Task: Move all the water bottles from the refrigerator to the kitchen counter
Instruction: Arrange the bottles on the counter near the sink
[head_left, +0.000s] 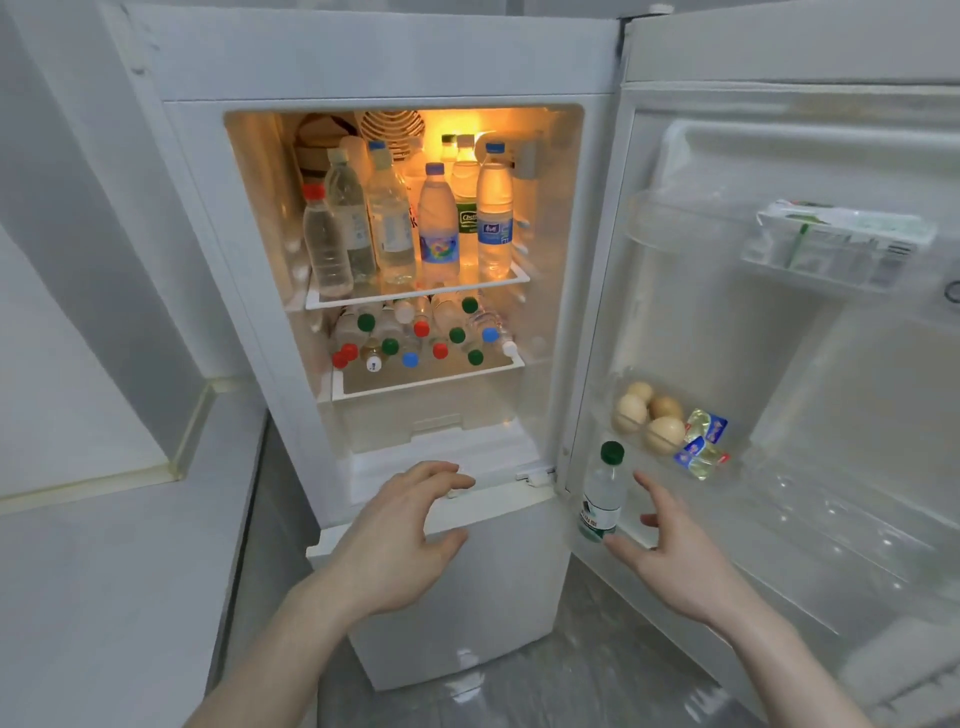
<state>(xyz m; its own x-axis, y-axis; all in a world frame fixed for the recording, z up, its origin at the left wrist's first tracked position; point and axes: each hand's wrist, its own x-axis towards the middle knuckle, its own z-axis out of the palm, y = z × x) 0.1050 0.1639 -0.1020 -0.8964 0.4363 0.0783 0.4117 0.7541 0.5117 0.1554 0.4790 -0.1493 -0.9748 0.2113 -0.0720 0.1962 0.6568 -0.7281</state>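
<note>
Now we hold both hands out before the open refrigerator (171, 171), empty. Our left hand (400, 540) hovers with fingers loosely spread and lightly curved, gripping nothing. Our right hand (670, 551) is spread too, just beside a green-capped water bottle (602, 493) standing upright in the lower door shelf (779, 530); contact unclear. Above our left hand, upright bottles (410, 223) crowd the lit upper shelf; more bottles (421, 332) lie cap-outward on the one below. Eggs (649, 415) sit above our right hand.
</note>
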